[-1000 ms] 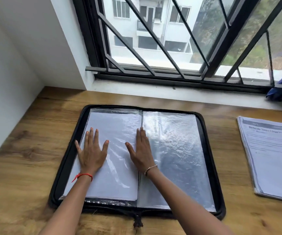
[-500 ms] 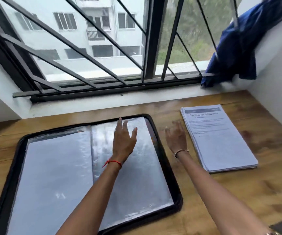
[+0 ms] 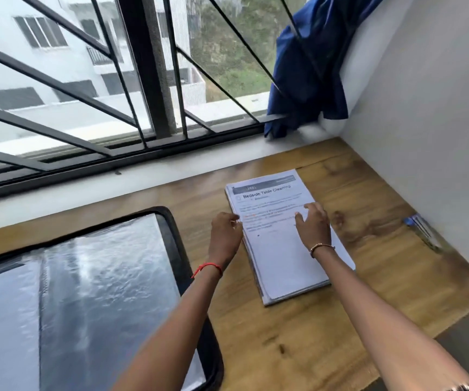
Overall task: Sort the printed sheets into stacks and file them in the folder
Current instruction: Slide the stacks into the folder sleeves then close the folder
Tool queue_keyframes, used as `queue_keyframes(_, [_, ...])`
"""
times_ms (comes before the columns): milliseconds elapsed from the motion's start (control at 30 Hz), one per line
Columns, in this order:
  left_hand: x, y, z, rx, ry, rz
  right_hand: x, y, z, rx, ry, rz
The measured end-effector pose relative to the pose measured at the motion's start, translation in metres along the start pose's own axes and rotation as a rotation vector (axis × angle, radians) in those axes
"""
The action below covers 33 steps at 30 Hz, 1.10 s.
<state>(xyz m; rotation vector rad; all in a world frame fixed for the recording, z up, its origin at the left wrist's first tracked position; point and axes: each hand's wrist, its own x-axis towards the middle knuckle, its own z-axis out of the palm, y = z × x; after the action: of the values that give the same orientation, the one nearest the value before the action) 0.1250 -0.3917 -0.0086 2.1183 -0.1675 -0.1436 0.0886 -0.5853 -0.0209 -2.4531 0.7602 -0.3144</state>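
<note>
Pens [image 3: 421, 228] by the right wall, blue cloth [image 3: 306, 66] on the grille [image 3: 154, 66]. Paper stack [image 3: 281, 263] on wooden tabletop [image 3: 284, 348] beside open folder [image 3: 172, 249]; left grip [image 3: 225, 235] curled at its edge, hold unclear; right grip [image 3: 313, 225] relaxed on top.

On the bench [image 3: 284, 334], the open folder [image 3: 169, 235] lies at the left and the stack of sheets [image 3: 278, 261] lies to its right, apart from it, with pens [image 3: 422, 230] farther right, close against the wall [image 3: 439, 108]. The left grip [image 3: 225, 238] meets the stack's left edge, between folder and stack, while the right grip [image 3: 313, 225] rests on top of the stack near its middle. Behind everything runs the sill [image 3: 86, 187] under the window [image 3: 154, 80], and a cloth [image 3: 306, 66] hangs in the far right corner, behind the stack.
</note>
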Motion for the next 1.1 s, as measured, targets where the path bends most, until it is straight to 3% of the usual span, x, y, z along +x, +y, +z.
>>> queue_keyframes(433, [0.029,0.008,0.031,0.090,0.086,-0.231,0.041,0.028,0.009,-0.046,-0.060,0.071])
queue_keyframes(567, [0.034,0.009,0.036,-0.061,0.133,-0.310,0.045,0.030,0.011,-0.026,-0.048,0.075])
queue_keyframes(867, [0.020,0.008,0.046,0.016,0.117,-0.024,0.044,0.027,0.008,0.009,-0.034,0.091])
queue_keyframes(1000, [0.010,0.015,0.047,-0.131,0.012,0.009,0.040,0.023,0.003,0.020,-0.030,0.104])
queue_keyframes(1100, [0.004,0.020,0.038,-0.291,0.021,-0.034,0.040,0.016,-0.002,0.058,-0.015,0.076])
